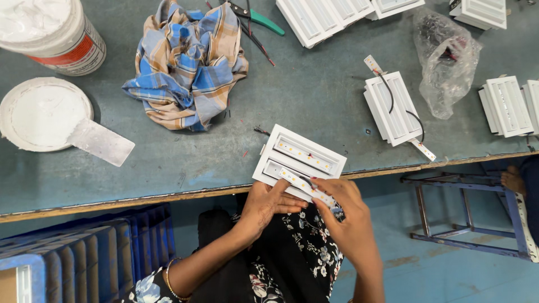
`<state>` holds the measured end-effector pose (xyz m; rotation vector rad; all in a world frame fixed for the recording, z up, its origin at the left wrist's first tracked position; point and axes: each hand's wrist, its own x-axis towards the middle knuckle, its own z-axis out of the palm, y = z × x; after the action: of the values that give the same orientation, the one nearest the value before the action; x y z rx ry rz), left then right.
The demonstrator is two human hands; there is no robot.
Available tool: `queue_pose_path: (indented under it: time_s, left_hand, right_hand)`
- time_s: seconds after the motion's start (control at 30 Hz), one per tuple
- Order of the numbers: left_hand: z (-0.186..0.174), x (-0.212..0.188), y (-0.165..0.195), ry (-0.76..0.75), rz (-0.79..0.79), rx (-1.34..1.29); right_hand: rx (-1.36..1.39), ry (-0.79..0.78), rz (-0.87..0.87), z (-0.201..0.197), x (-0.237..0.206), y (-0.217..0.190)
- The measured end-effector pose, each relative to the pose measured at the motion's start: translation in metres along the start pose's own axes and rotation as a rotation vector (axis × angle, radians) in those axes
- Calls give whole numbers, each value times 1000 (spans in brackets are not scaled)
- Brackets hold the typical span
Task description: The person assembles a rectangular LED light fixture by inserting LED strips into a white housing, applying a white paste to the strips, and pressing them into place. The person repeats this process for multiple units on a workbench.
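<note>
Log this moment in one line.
hands: both on strip | strip: over white housing | housing: at bench edge

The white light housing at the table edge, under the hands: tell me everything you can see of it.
The white light housing is a flat rectangular frame, seemingly painted metal, with two long recessed channels. It lies tilted, overhanging the table edge. One channel holds an LED strip with small yellow dots. A second strip with a dark wire lies askew over the near channel, held by the left hand and right hand.
</note>
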<state>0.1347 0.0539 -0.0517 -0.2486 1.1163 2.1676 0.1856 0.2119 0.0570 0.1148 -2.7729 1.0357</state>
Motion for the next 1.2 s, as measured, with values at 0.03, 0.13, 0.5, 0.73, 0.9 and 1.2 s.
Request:
queue_pose_path:
  time_s: [0.03,0.13,0.5,0.73,0.9,1.2]
  left_hand:
    - [1,0,0,-5,-3,-11]
    - [6,-2,-2,2,-10,-3]
    - [16,1,-7,-32,11,-36]
    - [4,10,-24,-19,57,-103]
    - [-3,10,-18,-66,14,-31]
    - [2,-32,46,192,622,1174]
  right_hand:
    - [-34,-12,-32,-4,1,-1]
    - [-30,-70,-40,-11,4,-2]
    - [-292,212,-181,14,-9,4]
    - [-132,312,-149,38,-12,25]
    - [243,241,53,39,-14,40]
    - [630,168,221,38,-4,59]
